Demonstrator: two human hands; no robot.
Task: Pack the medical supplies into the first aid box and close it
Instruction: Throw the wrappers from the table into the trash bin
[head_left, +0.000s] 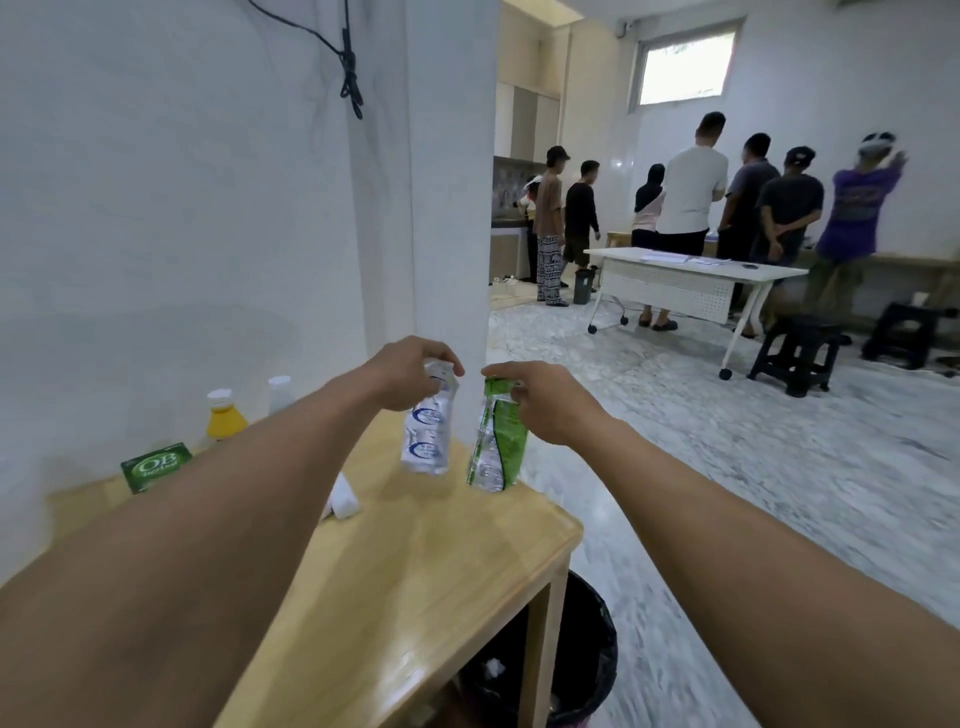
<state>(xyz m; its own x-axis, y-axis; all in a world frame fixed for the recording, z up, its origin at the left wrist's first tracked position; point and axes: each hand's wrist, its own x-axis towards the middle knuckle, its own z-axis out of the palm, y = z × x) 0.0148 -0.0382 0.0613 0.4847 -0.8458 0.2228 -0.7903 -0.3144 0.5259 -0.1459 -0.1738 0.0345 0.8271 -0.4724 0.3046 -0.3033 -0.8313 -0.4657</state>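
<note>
Packets (426, 436) hang pinched from both outstretched hands (402, 371), above table (415, 571).

A small green box (156, 466) is sitting on the wooden table (441, 561), and it is showing the big white letters "OB". The smaller word under them is too blurry to read. The blue marks on the white packet (427, 431) and the print on the green packet (501, 441) are also too blurry to read.
</note>
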